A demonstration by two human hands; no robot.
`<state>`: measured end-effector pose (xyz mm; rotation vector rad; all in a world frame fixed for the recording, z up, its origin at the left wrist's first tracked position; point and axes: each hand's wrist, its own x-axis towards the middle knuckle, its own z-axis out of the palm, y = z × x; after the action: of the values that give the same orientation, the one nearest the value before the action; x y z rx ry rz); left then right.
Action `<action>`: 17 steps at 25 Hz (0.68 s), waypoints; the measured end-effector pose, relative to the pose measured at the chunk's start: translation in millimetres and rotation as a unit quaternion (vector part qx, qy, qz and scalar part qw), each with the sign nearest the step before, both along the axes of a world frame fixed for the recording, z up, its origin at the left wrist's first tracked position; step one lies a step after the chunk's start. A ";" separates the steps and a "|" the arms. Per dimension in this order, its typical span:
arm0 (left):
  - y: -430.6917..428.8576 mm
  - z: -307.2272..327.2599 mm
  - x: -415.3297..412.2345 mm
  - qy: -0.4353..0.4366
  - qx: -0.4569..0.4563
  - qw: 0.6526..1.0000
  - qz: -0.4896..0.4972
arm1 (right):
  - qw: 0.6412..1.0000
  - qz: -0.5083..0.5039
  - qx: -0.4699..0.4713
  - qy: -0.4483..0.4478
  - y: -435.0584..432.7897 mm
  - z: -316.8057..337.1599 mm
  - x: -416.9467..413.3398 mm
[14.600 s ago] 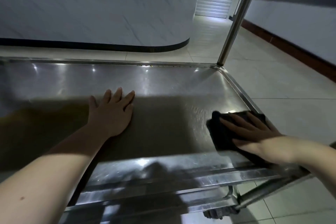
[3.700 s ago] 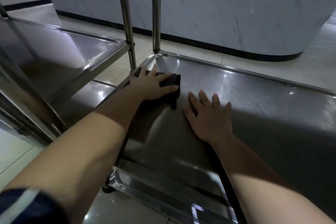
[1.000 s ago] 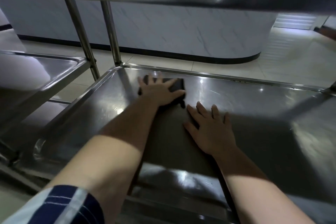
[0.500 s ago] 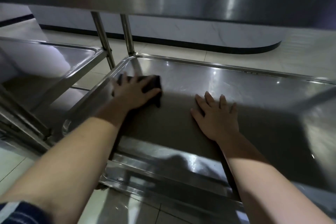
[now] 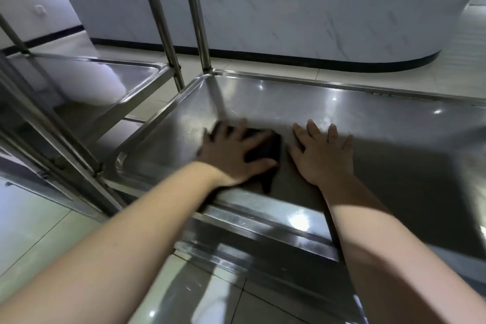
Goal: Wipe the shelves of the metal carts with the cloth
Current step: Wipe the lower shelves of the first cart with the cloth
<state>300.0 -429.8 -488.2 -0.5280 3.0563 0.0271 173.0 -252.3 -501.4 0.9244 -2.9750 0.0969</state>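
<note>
The left hand (image 5: 231, 152) lies flat with its fingers spread, pressing down on the dark cloth (image 5: 265, 151) rather than gripping it. It is blurred, so it looks to be mid-stroke. The cloth sits bunched under the palm and fingers on the lower shelf (image 5: 368, 118), toward its left end and near the front edge, with one corner trailing back toward the wrist. Just beside it the right hand (image 5: 322, 158) is also flat and relaxed on the bare steel, holding nothing and seemingly bracing.

To do this pass well, I'd keep the palm's weight even so the whole cloth drags instead of folding. I'd run overlapping strokes out to the raised rim and into the corner by the post (image 5: 202, 31), then shift the bracing hand so the patch under it gets wiped too.

Compared with half a second ago, the cloth and left hand have slid away from the left rim toward the middle, ending almost against the right hand, which has stayed planted. Much earlier the right hand had the cloth at the shelf's right end. The neighbouring cart's shelf (image 5: 92, 79) stands off to the left, apart from this one
</note>
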 end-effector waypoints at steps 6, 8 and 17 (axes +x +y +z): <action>-63.4 22.5 74.6 -0.020 0.006 0.995 0.098 | 1.000 0.009 -0.010 -0.023 7.5 3.1 -0.9; -88.3 32.7 109.1 -0.043 -0.003 0.983 0.176 | 1.000 0.006 -0.009 -0.014 4.0 2.0 1.5; 75.4 17.3 73.4 0.033 0.026 0.998 -0.051 | 0.998 0.020 -0.044 -0.050 39.2 24.5 -29.0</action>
<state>373.4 -354.4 -470.8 -0.3758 3.1312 0.1237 144.0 -213.1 -477.0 0.9960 -3.0150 0.2816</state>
